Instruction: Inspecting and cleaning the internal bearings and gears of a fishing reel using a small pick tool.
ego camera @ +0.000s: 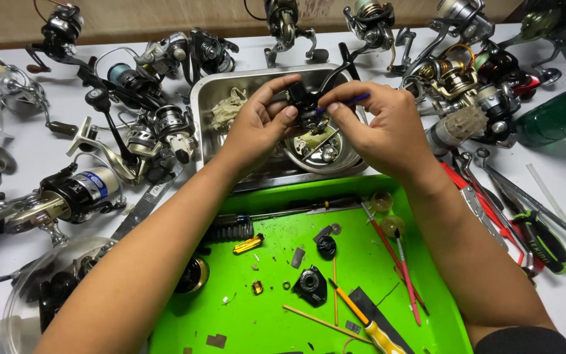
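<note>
- While both hands meet at the upper middle of the frame, the left hand (260,124) pinches a small black reel body (304,103) between thumb and fingers, closed around it.
- The right hand (381,124) is closed narrowly on a thin blue tool (345,102), whose tip touches the reel body.
- That tool lies nearly level, its long axis running left to right, tip pointing to the left.
- From the reel body a black handle arm (335,72) slants toward the upper right.
- All this is held above a steel tray (199,105), which contains a crumpled cloth (228,108) and a round metal bowl (319,154).
- Below the tray, in the lower middle, sits a bright green tray (440,308) strewn with small parts, thin sticks and a yellow-handled tool (381,337).
- At the left edge lies a reel with a blue and white label band (93,187) around its spool.
- A green bottle (558,118) lies at the right edge, tilted.
- Red-handled pliers (486,210) rest just right of the green tray.
</note>
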